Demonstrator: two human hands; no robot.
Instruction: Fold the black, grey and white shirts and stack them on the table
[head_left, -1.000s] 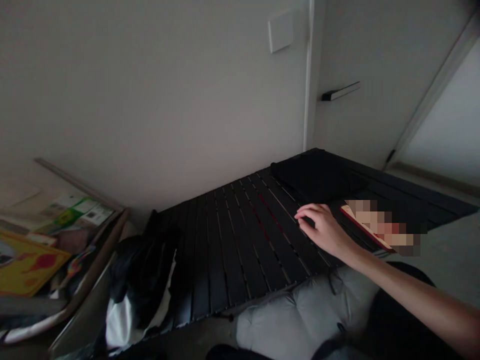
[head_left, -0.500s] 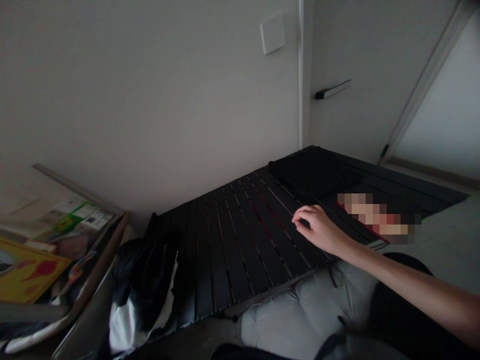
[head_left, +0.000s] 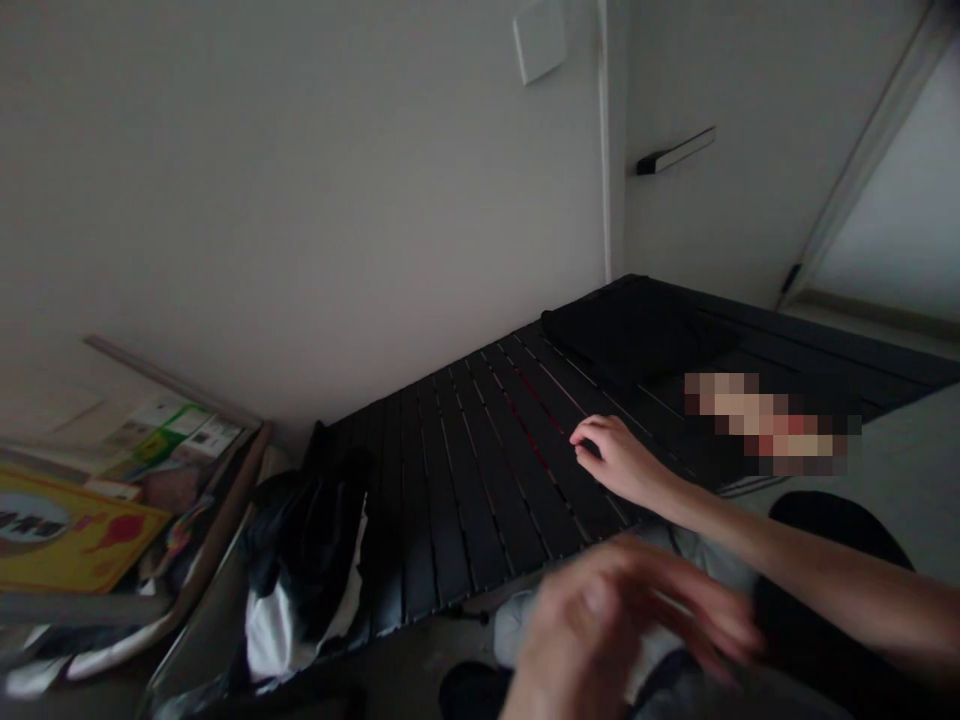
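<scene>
While a pale wall (head_left: 300, 200) filled the upper view, with a white switch plate (head_left: 538, 40) at twelve o'clock and a black door handle (head_left: 675, 150) at one o'clock, a black slatted table (head_left: 465, 490) stretched across the middle. At eight o'clock, a yellow printed sheet (head_left: 75, 530) leaned among papers, and a black-and-white fabric bundle (head_left: 300, 560) sat just beside the table's near corner at seven o'clock. A grey quilted cushion (head_left: 517, 620) lay below the table's edge. On the table, a dark folded cloth (head_left: 637, 335) sat at two o'clock, and a pixelated flat object (head_left: 765, 420) at three o'clock lay near the right hand (head_left: 619, 460). That hand rested on the slats, fingers curled narrowly; whether it held anything, I could not tell. The left hand (head_left: 600, 630), blurred at six o'clock, hung with fingers spread wide, apart from the table and visibly holding nothing.
</scene>
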